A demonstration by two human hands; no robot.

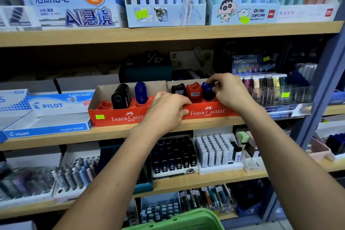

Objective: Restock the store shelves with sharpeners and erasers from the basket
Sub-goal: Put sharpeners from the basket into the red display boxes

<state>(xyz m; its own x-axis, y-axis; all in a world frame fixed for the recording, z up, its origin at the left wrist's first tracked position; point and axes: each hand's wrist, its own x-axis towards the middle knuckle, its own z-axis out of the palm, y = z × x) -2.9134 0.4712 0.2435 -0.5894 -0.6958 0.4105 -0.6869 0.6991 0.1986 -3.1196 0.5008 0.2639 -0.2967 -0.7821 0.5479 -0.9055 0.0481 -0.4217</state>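
Two red Faber-Castell display boxes stand side by side on the middle shelf. The right box holds a black sharpener, a red sharpener and a blue sharpener. My right hand pinches the blue one at its right side. My left hand grips the front wall where the two boxes meet, thumb on the right box. The left box carries several black sharpeners and one blue sharpener. The green basket shows at the bottom edge.
Pilot plastic eraser boxes lie left of the red boxes. A clear acrylic organiser stands to the right. The shelf above holds mechanical pencil displays. The shelf below has lead refill trays. A blue-grey metal upright borders the right.
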